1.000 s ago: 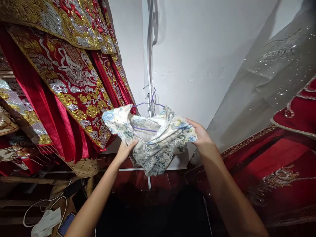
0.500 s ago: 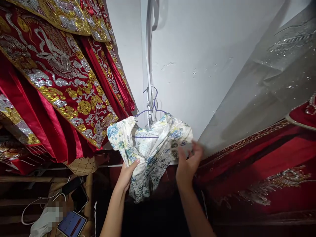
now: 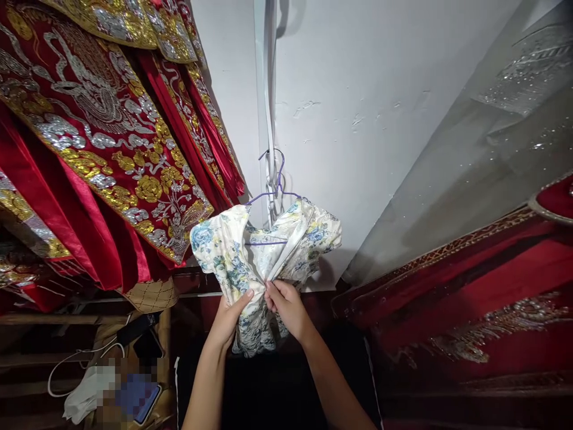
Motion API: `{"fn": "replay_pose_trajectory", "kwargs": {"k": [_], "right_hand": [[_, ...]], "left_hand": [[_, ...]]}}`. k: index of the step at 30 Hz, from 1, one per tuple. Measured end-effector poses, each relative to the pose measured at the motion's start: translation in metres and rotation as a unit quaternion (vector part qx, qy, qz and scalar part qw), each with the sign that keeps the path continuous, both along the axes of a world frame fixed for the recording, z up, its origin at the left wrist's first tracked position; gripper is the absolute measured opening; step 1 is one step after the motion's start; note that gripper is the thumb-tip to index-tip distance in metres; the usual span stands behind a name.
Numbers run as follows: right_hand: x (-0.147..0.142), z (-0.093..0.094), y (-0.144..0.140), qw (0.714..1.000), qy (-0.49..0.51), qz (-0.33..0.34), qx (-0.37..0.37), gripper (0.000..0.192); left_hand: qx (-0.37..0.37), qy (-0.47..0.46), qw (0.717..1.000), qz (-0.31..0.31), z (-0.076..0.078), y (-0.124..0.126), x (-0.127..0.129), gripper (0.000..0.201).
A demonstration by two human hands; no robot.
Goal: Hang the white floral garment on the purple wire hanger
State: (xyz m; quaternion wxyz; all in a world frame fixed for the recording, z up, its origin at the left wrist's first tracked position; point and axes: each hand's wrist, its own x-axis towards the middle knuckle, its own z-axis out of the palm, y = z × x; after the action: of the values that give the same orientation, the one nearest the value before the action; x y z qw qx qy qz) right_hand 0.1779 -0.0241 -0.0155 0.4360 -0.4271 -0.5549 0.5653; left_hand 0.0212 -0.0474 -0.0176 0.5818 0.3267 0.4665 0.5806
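Observation:
A white short-sleeved floral dress or blouse point(image 3: 224, 242), printed in blue, yellow and green, hangs on a purple wire hanger point(image 3: 281, 173) in the middle of the head view. My left hand point(image 3: 233, 313) grips its left front, thumb on top and the other fingers hidden behind the cloth. With fingertips pinched, my right hand point(image 3: 284, 304) holds the fabric at the bottom of the V-neckline. The hanger's lower bar shows through the neck opening. Below my hands the garment's lower part looks gathered.
Red costumes with gold and silver embroidery point(image 3: 147, 179) hang at the left. A clear plastic cover point(image 3: 430, 185) and red beaded cloth point(image 3: 492, 280) fill the right. A pale wall point(image 3: 349, 89) stands behind. At lower left, a phone point(image 3: 145, 403) and cable lie on a wooden stand.
My right hand has moved left from the garment's right sleeve and now pinches the neckline bottom. My left hand keeps its hold. The garment sits slightly higher in view.

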Motion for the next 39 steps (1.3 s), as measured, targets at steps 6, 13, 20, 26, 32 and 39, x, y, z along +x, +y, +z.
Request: {"fn": "replay_pose_trajectory", "kwargs": {"k": [6, 13, 20, 26, 32, 39], "right_hand": [[0.012, -0.017, 0.002, 0.999, -0.006, -0.03, 0.013, 0.036], [0.014, 0.008, 0.008, 0.996, 0.037, 0.049, -0.067, 0.037], [0.034, 0.119, 0.07, 0.993, 0.105, -0.05, -0.004, 0.027], [0.021, 0.156, 0.089, 0.982, 0.157, -0.092, 0.052, 0.021], [0.018, 0.142, 0.071, 0.986, 0.128, -0.08, 0.071, 0.024], [0.017, 0.125, 0.079, 0.984, 0.03, -0.072, 0.162, 0.032]], "left_hand": [[0.214, 0.333, 0.866, 0.305, -0.035, -0.001, 0.027, 0.07], [0.281, 0.346, 0.888, 0.11, -0.054, 0.013, 0.058, 0.022], [0.316, 0.402, 0.859, 0.021, -0.059, 0.03, 0.054, 0.019], [0.338, 0.476, 0.806, -0.1, -0.045, 0.049, 0.046, 0.023], [0.421, 0.408, 0.81, 0.022, 0.066, 0.079, 0.032, 0.042], [0.444, 0.48, 0.756, -0.037, 0.149, 0.098, 0.029, 0.024]]}}
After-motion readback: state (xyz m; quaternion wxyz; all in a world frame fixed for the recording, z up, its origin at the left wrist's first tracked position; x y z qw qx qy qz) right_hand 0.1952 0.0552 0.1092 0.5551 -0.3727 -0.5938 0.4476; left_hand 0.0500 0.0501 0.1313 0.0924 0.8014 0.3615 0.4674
